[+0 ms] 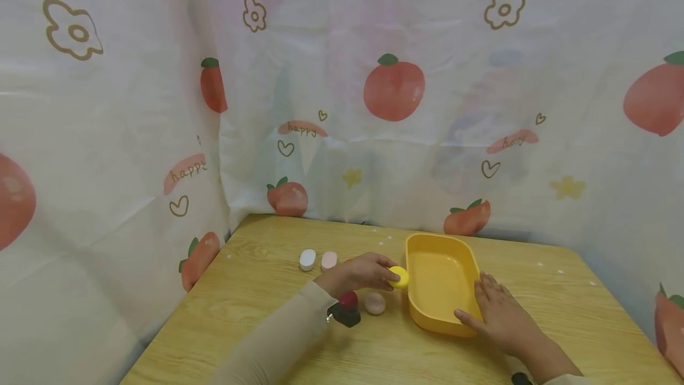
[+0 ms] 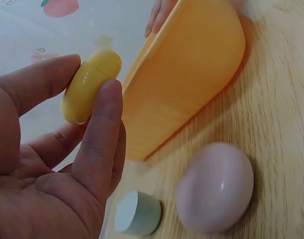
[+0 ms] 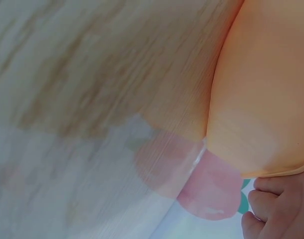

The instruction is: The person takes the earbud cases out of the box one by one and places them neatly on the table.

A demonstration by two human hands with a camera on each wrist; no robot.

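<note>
My left hand (image 1: 366, 272) pinches a small yellow rounded case (image 2: 91, 87) between thumb and fingers. A seam line runs around the case, and it is held up beside the left wall of a yellow-orange tray (image 1: 449, 327). My right hand (image 1: 504, 316) rests at the tray's right rim, fingers extended along the side and thumb at the near corner. Below the left hand, a pale pink rounded piece (image 1: 374, 303) lies on the table. A pale green piece with a flat top (image 2: 138, 213) stands beside it in the left wrist view.
Left of the tray, a white oval piece (image 1: 307, 259) and a light pink one (image 1: 329, 260) stand on the wooden table (image 1: 256, 290). A dark red piece (image 1: 348, 300) shows by the left wrist camera (image 1: 344, 314). A fruit-printed curtain (image 1: 342, 153) hangs behind the table.
</note>
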